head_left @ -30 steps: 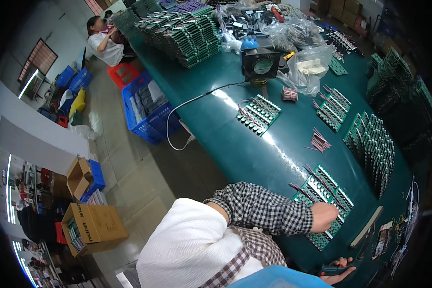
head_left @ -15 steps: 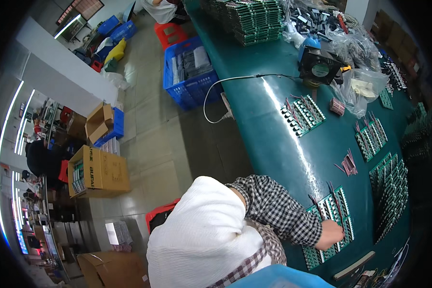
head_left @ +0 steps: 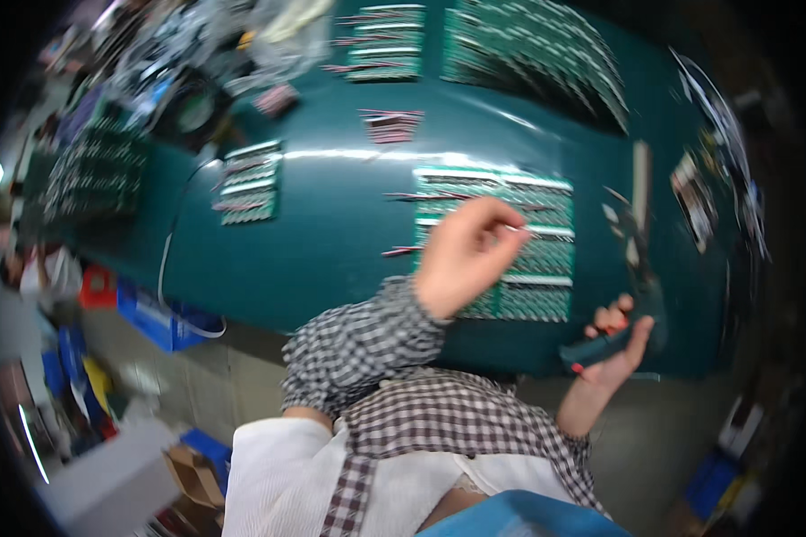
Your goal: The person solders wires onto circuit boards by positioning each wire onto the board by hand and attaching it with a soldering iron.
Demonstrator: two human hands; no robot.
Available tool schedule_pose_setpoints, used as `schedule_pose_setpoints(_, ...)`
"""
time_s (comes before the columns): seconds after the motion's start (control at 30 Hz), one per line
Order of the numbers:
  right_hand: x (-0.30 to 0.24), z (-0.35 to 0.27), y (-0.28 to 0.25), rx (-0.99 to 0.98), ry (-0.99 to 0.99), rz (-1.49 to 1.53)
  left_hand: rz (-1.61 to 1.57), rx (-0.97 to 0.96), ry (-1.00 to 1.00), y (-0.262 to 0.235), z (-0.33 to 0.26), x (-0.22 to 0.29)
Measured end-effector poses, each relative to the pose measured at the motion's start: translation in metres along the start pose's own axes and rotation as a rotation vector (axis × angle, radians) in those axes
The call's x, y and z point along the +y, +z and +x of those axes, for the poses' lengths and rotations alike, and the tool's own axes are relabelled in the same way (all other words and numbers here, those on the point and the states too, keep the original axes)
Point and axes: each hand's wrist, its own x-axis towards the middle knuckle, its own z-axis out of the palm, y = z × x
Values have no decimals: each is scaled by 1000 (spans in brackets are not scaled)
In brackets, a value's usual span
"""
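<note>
several green board rows (head_left: 537, 259) under left hand (head_left: 461, 259), seemingly pinching something.

Long green table (head_left: 331, 233), grey floor (head_left: 242, 376), blue crates (head_left: 157, 318)

Left hand (head_left: 464, 255): raised, back toward the camera, fingers curled with fingertips pinched together at upper right; forearm in checked sleeve bent at the elbow. Right hand (head_left: 613, 345): palm up, fingers curled closed in a grip; wrist bare, forearm angled up from below.
</note>
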Motion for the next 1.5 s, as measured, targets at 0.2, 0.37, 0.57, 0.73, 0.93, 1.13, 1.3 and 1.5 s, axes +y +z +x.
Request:
schedule_pose_setpoints(0.2, 28, -17, 27, -2, -122, -151, -433, -25, -216, 10, -7, 19)
schedule_pose_setpoints(0.37, 34, -26, 36, -57, -105, -212, -551, -3, -366, 8, -4, 22)
schedule_pose_setpoints(0.57, 37, -30, 45, -4, -84, -265, -634, 14, -370, 9, -2, 23)
schedule_pose_setpoints(0.73, 39, -29, 41, -13, -104, -184, -639, 22, -408, 8, 0, 22)
schedule_pose_setpoints(0.93, 40, -29, 46, 36, -59, -291, -666, 7, -446, 4, 3, 21)
schedule_pose_setpoints(1.13, 36, -24, 37, -54, -23, -173, -556, -29, -437, -13, 3, 26)
schedule_pose_setpoints(1.3, 13, -17, 22, -21, -157, -198, 379, 252, -17, -93, 18, 6)
schedule_pose_setpoints(1.5, 8, -13, 26, -32, -125, -239, 862, 261, -19, -140, 48, -39)
